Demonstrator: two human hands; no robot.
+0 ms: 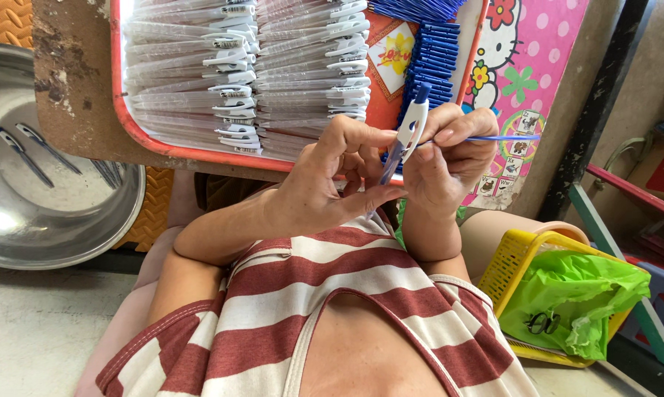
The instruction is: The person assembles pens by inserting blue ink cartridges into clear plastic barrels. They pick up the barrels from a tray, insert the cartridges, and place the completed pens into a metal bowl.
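1. Your left hand [324, 184] pinches a white pen cap [411, 125] with a blue tip, just in front of your chest.
2. Your right hand [449, 158] grips a thin blue refill [505, 137] and touches the cap.
3. The red tray [137, 132] above holds rows of clear pens [199, 66] and blue caps [431, 59].
4. A steel bowl [45, 213] stands at the left, a yellow basket [523, 257] at the right.

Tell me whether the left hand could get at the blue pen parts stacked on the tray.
Probably yes. The left hand sits just below the stacked blue pen parts on the red-rimmed tray, with nothing between; it would first have to release the pen both hands hold.
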